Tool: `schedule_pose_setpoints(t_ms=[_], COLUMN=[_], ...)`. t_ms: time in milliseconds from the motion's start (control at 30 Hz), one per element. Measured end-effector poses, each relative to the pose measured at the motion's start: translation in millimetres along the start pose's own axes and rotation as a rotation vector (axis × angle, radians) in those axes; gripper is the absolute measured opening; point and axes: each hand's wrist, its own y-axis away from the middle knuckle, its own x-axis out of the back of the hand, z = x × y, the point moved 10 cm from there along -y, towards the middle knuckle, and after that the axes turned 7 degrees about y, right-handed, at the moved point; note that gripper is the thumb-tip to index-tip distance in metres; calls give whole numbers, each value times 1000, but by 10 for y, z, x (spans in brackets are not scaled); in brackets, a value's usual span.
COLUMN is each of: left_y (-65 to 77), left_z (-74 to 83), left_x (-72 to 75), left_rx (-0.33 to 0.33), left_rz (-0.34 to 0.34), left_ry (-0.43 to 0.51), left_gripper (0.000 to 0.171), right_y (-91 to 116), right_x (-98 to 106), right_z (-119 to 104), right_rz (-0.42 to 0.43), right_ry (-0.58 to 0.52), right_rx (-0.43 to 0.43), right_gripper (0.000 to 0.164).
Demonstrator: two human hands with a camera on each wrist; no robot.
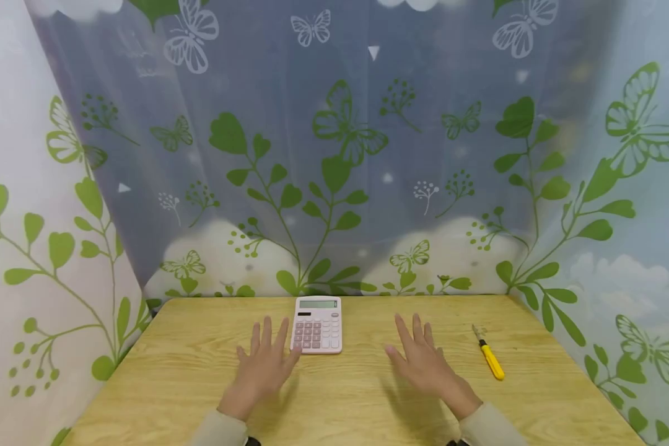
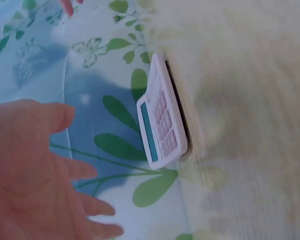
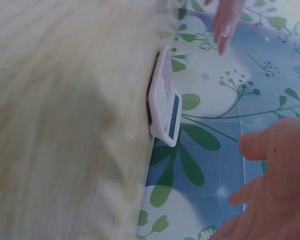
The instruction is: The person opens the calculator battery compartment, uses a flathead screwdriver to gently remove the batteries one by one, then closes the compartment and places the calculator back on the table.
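Observation:
A pink calculator (image 1: 318, 325) lies near the table's back edge, its display showing a digit at the right end. My left hand (image 1: 264, 367) hovers palm down just left of it, fingers spread, the thumb tip overlapping the calculator's lower left corner in the head view. Farther right, my right hand (image 1: 424, 364) is held over the table with its fingers extended and nothing in its grasp. A screwdriver (image 1: 491, 360) with a yellow handle and dark collar lies to the right of that hand. Both wrist views show the calculator (image 2: 162, 117) beyond the spread fingers.
The wooden table (image 1: 362, 402) has its back edge against a hanging cloth (image 1: 267, 235) printed with green leaves and butterflies. More printed cloth encloses the left and right sides. Light sleeves (image 1: 493, 424) cover the forearms.

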Motion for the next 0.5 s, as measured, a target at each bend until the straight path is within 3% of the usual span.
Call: schedule_pose_setpoints(t_ms=[233, 500], left_y=[-261, -495], left_z=[-67, -130], left_x=[24, 20], left_rx=[-21, -34], left_rz=[-42, 1], left_ry=[180, 255], left_gripper=[60, 49], right_y=[-206, -455], right_x=[84, 34], right_z=[-82, -40], right_rz=[75, 133], right_ry=[-143, -315], right_rx=[62, -21], right_gripper=[60, 39])
